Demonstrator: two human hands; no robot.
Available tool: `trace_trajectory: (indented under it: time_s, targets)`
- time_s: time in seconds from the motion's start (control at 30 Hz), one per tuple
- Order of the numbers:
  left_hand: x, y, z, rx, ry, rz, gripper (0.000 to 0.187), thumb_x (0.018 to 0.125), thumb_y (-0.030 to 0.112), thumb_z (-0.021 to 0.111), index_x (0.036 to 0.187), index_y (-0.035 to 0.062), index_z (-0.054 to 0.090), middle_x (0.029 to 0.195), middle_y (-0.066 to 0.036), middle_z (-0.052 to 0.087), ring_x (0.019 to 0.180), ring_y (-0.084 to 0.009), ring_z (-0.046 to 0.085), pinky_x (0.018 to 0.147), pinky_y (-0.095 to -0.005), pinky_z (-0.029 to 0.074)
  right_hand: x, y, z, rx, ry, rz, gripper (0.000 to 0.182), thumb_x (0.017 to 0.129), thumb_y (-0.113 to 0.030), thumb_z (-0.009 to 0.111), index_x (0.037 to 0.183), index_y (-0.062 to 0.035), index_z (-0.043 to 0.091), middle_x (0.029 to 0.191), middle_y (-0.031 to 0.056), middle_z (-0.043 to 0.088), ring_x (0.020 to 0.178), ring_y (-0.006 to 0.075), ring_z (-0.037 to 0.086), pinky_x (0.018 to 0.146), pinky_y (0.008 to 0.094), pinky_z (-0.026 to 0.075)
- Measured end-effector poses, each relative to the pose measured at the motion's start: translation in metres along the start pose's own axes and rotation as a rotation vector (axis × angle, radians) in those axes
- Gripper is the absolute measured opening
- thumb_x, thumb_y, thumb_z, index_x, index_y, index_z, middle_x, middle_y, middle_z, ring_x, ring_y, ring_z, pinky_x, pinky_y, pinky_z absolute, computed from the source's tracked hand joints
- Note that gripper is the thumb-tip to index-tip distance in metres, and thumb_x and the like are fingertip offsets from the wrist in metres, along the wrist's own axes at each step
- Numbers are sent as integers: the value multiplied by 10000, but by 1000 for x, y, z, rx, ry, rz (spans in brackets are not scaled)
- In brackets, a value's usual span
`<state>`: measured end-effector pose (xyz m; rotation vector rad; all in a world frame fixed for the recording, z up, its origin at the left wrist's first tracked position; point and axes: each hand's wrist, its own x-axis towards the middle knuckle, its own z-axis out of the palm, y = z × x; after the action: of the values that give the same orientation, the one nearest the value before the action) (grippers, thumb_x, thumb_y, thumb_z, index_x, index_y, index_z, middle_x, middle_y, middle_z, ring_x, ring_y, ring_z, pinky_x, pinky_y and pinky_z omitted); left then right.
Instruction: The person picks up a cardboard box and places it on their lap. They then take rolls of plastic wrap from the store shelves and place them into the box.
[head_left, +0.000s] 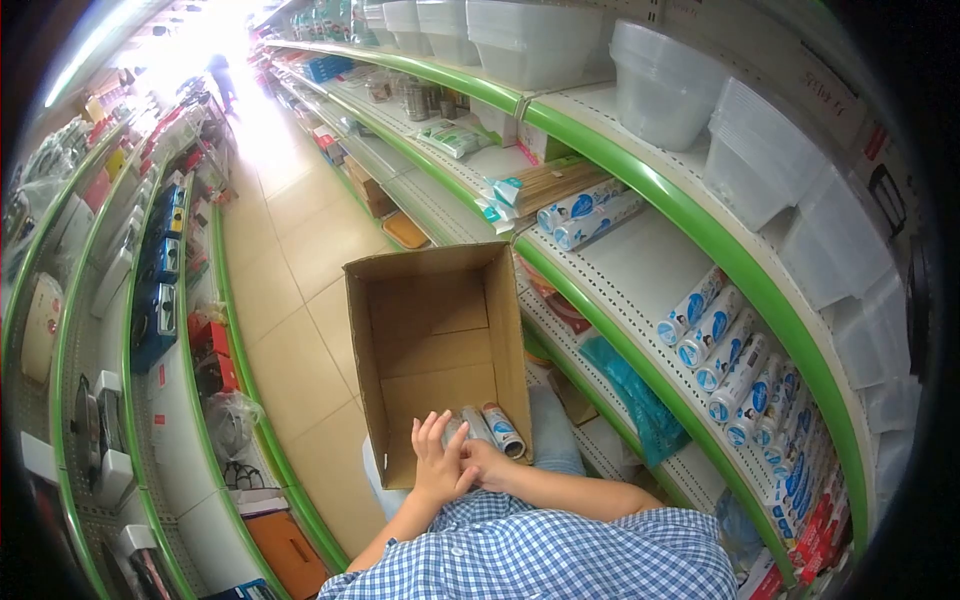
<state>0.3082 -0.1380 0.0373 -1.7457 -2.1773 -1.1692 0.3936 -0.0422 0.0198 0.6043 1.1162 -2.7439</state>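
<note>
An open cardboard box (436, 300) rests on my lap, with several white-and-blue wrapped rolls (503, 431) lying at its near end. My left hand (436, 458) is over the box's near edge, its fingers raised and apart. Beside it, my right hand (487, 466) is closed, fingers curled toward the left hand and touching it near the thumb. The rolls lie just beyond both hands. Whatever the right hand's fingers hold, if anything, is hidden.
On the right-hand shelf (640, 262) stand rows of similar rolls (722, 330), with two more rolls (590, 214) lying farther back. Clear plastic tubs (665, 85) fill the shelf above. A tiled aisle (300, 260) runs ahead, with stocked shelves (180, 430) on the left.
</note>
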Motion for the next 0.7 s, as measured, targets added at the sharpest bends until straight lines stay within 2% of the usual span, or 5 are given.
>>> trace_trajectory:
  time_s: [0.13,0.23,0.43,0.53,0.7]
  targets:
    - [-3,-2,1,-23,-8,66,616,832,548,441,1265,111,470,1346,-183,342,1263,-371,280,1029,-587,154,-1,-5,-3,102,-48,86,216,881,-117,538,1067,-7,549,944,54,583,825,130,578,634,218,476]
    - [-7,-5,2,-47,-49,86,608,844,545,430,1246,90,458,1341,-211,334,1253,-415,283,1026,-598,163,1,-9,-4,163,-157,0,272,906,-147,505,1162,-61,488,1006,54,561,852,126,574,612,212,485]
    - [-12,-2,6,-63,-67,105,595,837,534,448,1239,95,459,1326,-207,343,1237,-413,301,1015,-608,178,-3,-16,1,48,-77,36,296,942,-207,438,1224,-120,435,1062,52,539,881,122,566,627,224,503]
    - [-13,2,6,-73,-69,111,581,828,524,478,1242,115,493,1325,-168,374,1249,-358,301,1035,-564,176,-1,-15,-3,63,-67,134,287,950,-217,421,1223,-130,438,1071,43,537,897,121,566,649,235,508]
    - [-14,6,6,-82,-105,147,569,848,515,450,1236,99,469,1308,-193,371,1227,-396,314,1017,-601,185,-1,-21,-11,35,-154,190,332,954,-296,392,1216,-104,458,1175,82,519,1046,181,539,793,301,508]
